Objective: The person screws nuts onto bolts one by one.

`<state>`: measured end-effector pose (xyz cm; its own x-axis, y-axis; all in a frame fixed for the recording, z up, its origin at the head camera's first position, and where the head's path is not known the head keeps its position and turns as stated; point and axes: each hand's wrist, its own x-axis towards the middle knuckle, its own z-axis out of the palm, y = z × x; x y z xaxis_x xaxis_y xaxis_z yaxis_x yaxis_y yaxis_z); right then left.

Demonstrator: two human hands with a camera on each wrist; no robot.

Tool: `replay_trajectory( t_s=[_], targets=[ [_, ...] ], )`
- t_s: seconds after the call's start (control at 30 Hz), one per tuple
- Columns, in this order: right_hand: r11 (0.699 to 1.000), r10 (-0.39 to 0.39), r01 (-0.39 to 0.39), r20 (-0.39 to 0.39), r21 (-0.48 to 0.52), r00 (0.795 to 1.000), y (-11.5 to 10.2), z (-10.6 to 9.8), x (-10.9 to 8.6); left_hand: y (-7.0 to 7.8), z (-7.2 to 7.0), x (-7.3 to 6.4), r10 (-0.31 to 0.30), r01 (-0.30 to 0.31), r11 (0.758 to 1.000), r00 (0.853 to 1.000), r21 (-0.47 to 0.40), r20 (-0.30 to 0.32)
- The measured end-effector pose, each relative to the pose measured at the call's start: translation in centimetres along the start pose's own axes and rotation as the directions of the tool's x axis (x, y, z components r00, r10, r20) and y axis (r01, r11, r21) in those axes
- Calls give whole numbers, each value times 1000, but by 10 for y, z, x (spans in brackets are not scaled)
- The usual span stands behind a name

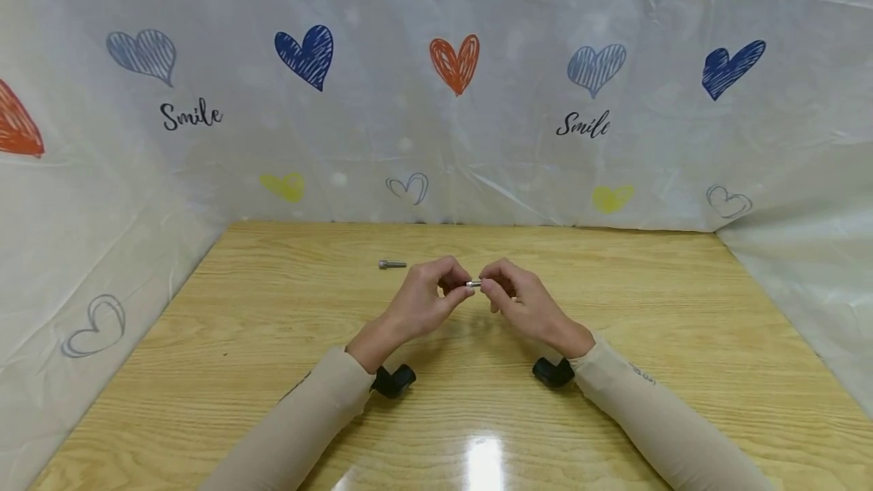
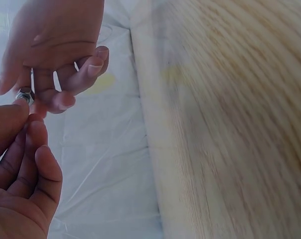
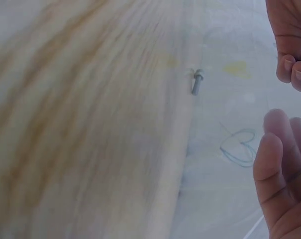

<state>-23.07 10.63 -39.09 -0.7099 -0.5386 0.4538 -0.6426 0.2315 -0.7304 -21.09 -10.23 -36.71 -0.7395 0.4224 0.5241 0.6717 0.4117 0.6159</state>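
Between the fingertips of both hands, above the middle of the table, is a small silver bolt [image 1: 474, 283]. A hex nut [image 2: 25, 93] shows at the fingertips in the left wrist view; fingers cover most of the bolt. My left hand [image 1: 426, 295] pinches the bolt's left end between thumb and fingers. From the other side, my right hand [image 1: 525, 301] pinches its right end, with the other fingers loosely bent. Another silver bolt [image 1: 392, 264] lies on the table to the left of the hands. It also appears in the right wrist view, its wide head [image 3: 198, 74] up.
The wooden table [image 1: 273, 309] extends to a white sheet [image 1: 382, 120] printed with hearts and "Smile", which stands along the back and both sides. Black wrist mounts [image 1: 395, 381] hang below the sleeves, close to the tabletop.
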Motion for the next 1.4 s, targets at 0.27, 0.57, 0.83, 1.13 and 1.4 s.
replay_trajectory(
  t_s=[0.27, 0.57, 0.83, 1.13, 1.4],
  targets=[
    [1000, 5, -5, -2, -17, 1000, -12, 0, 1, -1, -1, 1, 6, -6, 1000, 1000, -1, 0],
    [1000, -6, 6, 4, -8, 1000, -30, -2, 0, -2, 0, 1, -7, 7, 1000, 1000, 1, 0],
    [1000, -29, 29, -9, 8, 1000, -3, 2, 0, 0, 0, 1, -15, 14, 1000, 1000, 8, 7],
    [997, -68, 67, -22, -33, 997, 1, 0, 1, 2, 0, 1, 4, -4, 1000, 1000, -9, 5],
    [1000, 8, -8, -3, 16, 1000, -1, 1, 0, 0, 1, 1, 14, -14, 1000, 1000, -1, -1]
  ],
)
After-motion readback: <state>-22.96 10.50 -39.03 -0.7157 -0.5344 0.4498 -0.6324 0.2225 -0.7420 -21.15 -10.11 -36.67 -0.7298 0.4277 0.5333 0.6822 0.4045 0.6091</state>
